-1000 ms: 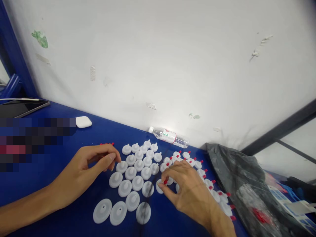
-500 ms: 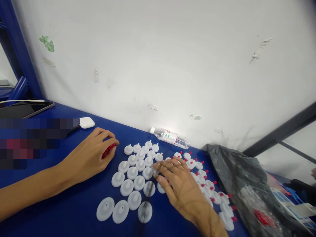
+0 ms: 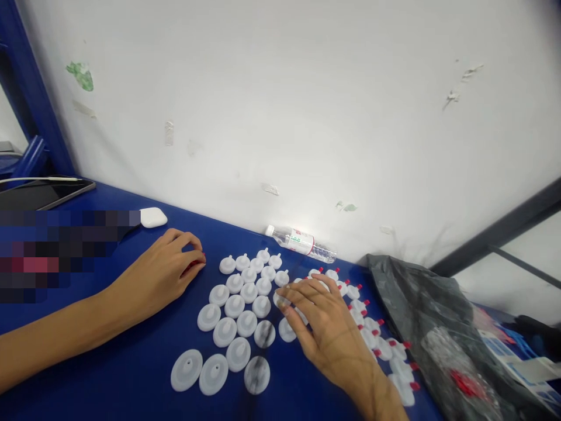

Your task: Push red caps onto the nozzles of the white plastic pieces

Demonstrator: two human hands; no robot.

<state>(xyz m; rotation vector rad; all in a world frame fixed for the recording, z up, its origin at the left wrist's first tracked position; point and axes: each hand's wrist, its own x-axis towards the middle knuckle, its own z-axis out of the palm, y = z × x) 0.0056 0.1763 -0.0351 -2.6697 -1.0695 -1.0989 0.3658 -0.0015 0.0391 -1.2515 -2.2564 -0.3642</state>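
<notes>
My left hand is curled around small red caps, mostly hidden behind its fingers, left of the white pieces. Round white plastic lids with nozzles stand in loose rows on the blue table. My right hand reaches over them from the right, its thumb and fingertips closed around one white nozzle lid. Part of that lid is covered by the fingers. Beyond this hand, several white lids with red caps on their nozzles are grouped, some hidden under the palm.
A clear plastic bottle lies against the white wall. On the right is a dark grey plastic bag with a clear bag of red pieces on it. A white case and a tablet-like device lie at left.
My right hand has shifted slightly right, the white lid at its fingertips moving with it. My left fingers have closed further, hiding more of the red caps.
</notes>
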